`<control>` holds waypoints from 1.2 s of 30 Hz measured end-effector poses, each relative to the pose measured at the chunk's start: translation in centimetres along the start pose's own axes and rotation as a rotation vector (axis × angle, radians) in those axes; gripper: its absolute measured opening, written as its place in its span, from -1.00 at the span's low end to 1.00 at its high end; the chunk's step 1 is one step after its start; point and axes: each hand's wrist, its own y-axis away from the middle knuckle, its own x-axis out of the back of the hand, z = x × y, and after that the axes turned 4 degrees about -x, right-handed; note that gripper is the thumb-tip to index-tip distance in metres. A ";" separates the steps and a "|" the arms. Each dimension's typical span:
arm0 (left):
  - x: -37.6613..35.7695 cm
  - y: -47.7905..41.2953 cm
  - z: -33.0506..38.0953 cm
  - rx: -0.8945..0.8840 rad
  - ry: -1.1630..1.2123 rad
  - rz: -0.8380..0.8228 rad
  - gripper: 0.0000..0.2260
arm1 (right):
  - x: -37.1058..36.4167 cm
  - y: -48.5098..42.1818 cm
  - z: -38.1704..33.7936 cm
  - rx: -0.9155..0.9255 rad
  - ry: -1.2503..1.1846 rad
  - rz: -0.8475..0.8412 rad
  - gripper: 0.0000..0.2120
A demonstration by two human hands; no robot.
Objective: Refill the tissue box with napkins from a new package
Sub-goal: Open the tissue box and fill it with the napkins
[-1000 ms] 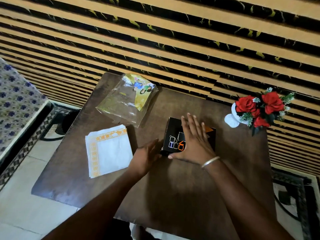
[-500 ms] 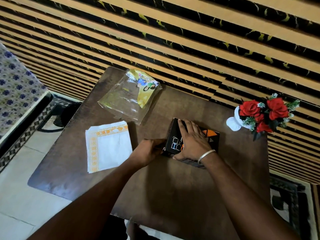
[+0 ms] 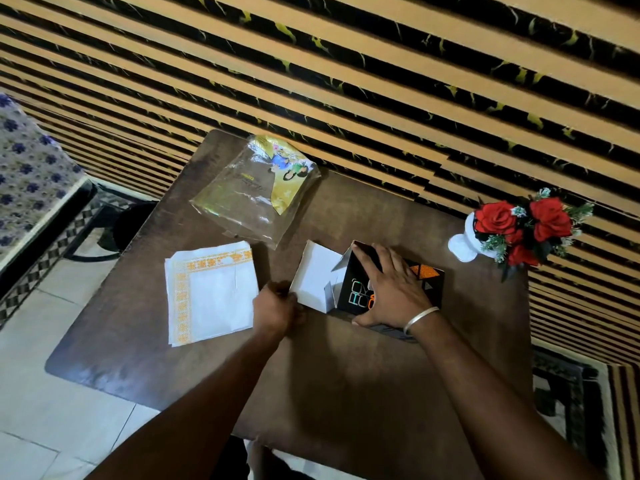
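Observation:
A black tissue box point(image 3: 427, 284) with orange marks lies on the brown table point(image 3: 346, 382). Its white end flap point(image 3: 313, 275) is folded out to the left. My left hand point(image 3: 277, 311) pinches the near corner of that flap. My right hand point(image 3: 391, 285) lies flat on top of the box, fingers spread, holding it down. A stack of white napkins point(image 3: 211, 296) with an orange border lies to the left of my left hand. The clear plastic napkin package point(image 3: 252, 195) lies flattened at the table's far edge.
A white vase of red roses point(image 3: 519, 226) stands at the table's far right corner. A striped black and tan wall point(image 3: 346, 81) runs behind the table. A patterned seat point(image 3: 31, 174) is at the left, and tiled floor point(image 3: 41, 427) lies below.
My left hand has pulled the box's end flap out to the left, showing its white inside. My right hand stays pressed on the box top.

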 end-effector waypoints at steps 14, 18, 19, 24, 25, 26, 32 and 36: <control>-0.6 0.6 3.0 -0.621 -0.668 -0.467 -0.46 | -1.1 -2.8 -3.0 0.032 0.017 0.058 -0.60; 0.5 1.0 2.7 -0.623 -0.621 -0.436 -0.82 | -0.8 -3.3 -3.2 -0.013 0.122 0.073 -0.39; 0.7 1.1 2.3 -0.593 -0.598 -0.461 -0.81 | -0.8 -3.4 -3.1 -0.018 0.129 0.086 -0.37; 0.7 1.2 0.4 -0.523 -0.661 -0.579 -0.83 | -0.5 -3.6 -3.1 -0.025 0.090 0.069 -0.25; 0.4 1.1 -0.2 -0.512 -0.653 -0.590 -0.81 | -0.5 -3.7 -3.0 -0.021 0.089 0.062 -0.23; 0.2 1.1 -0.5 -0.486 -0.658 -0.581 -0.73 | -0.5 -3.8 -2.9 -0.016 0.085 0.057 -0.22; -1.8 0.7 -0.9 -0.505 -0.821 -0.428 -0.26 | -0.2 -3.9 -2.0 0.017 0.066 -0.078 0.16; -2.7 0.6 -1.0 -0.565 -0.982 -0.356 -0.25 | 0.5 -3.9 -1.5 0.067 0.095 -0.118 0.30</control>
